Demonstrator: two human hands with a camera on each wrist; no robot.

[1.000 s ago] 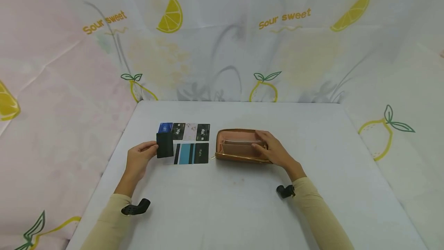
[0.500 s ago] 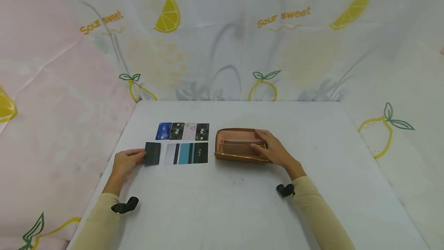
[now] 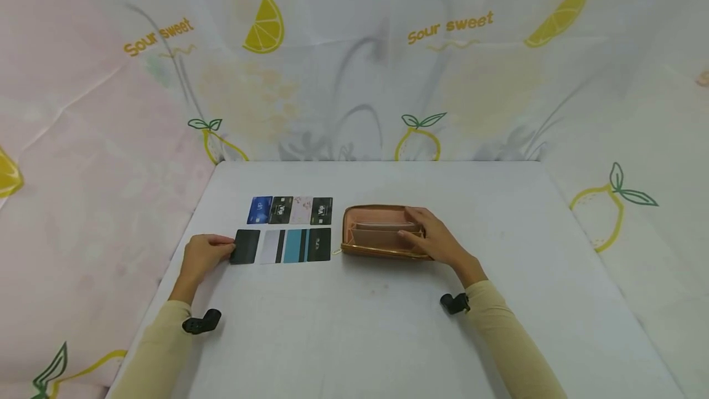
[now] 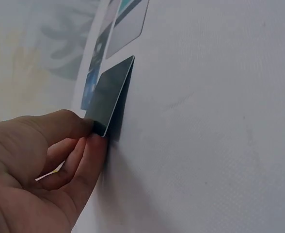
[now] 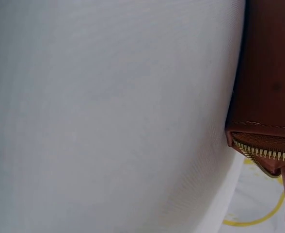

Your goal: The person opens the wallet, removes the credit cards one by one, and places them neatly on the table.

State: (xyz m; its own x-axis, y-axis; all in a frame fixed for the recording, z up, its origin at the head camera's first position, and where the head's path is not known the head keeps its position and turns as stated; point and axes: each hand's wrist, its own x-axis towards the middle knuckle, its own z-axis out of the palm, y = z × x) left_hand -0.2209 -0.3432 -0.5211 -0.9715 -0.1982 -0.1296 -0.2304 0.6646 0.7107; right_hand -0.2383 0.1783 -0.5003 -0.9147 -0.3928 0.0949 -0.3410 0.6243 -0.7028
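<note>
At the left end of the lower row of cards, my left hand [image 3: 205, 257] pinches a dark card [image 3: 245, 247] by its left edge. The left wrist view shows that card [image 4: 108, 92] tilted between thumb and fingers, with a shadow under its raised edge. My right hand [image 3: 441, 240] grips the right end of a brown zip wallet [image 3: 388, 252], thumb inside the opening. The wallet lies unzipped, its pink-tan lining and dividers facing up. In the right wrist view, the brown leather [image 5: 273, 68] and brass zipper teeth [image 5: 273, 155] show, and most of that hand is out of frame.
Beside the held card lie a silver striped card [image 3: 271, 247], a light blue striped card [image 3: 293, 246] and a black card [image 3: 319, 244]. Behind them runs another row with a blue card [image 3: 259, 210] at its left end. Lemon-printed cloth [image 3: 343, 79] hangs behind the white table [image 3: 354, 337].
My left hand has brought the dark card from over the cards out to the left and down to the lower row's left end. The right hand and wallet stay put.
</note>
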